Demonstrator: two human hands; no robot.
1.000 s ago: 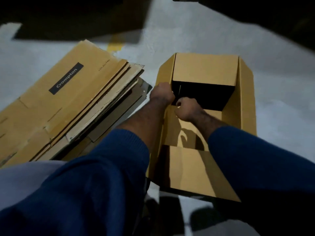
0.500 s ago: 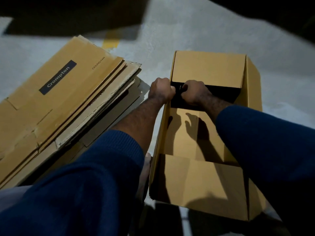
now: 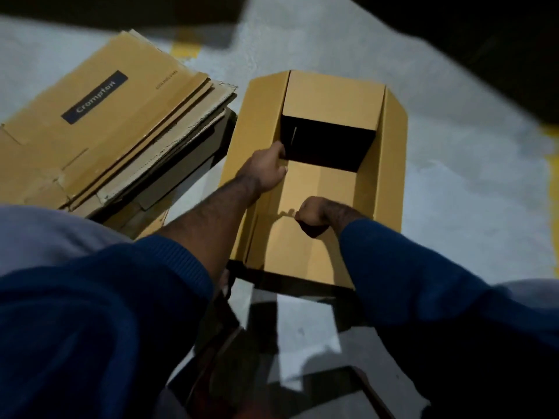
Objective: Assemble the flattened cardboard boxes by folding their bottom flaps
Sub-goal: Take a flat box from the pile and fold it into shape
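A grey concrete floor [image 3: 469, 192] with yellow paint marks fills the frame. An open brown cardboard box [image 3: 390, 176] stands at centre, its flaps folded inward. The left hand [image 3: 267, 172] touches the left flap's edge beside the dark opening, though I cannot tell its grip. The right hand [image 3: 313, 216], a closed fist holding nothing, rests on the near flap. Flattened brown cardboard boxes [image 3: 136, 137] lie stacked at upper left.

The floor [image 3: 469, 182] is pale grey concrete, mottled and patchy under the light, and it falls into deep shadow along the far side and at the far right corner. A yellow painted stripe [image 3: 185, 48] shows on it at the far edge of the lit area, partly lost in shadow. A second yellow mark [image 3: 551, 152] runs along the right edge. A fold of pale grey cloth [image 3: 39, 234] sits low on the left.
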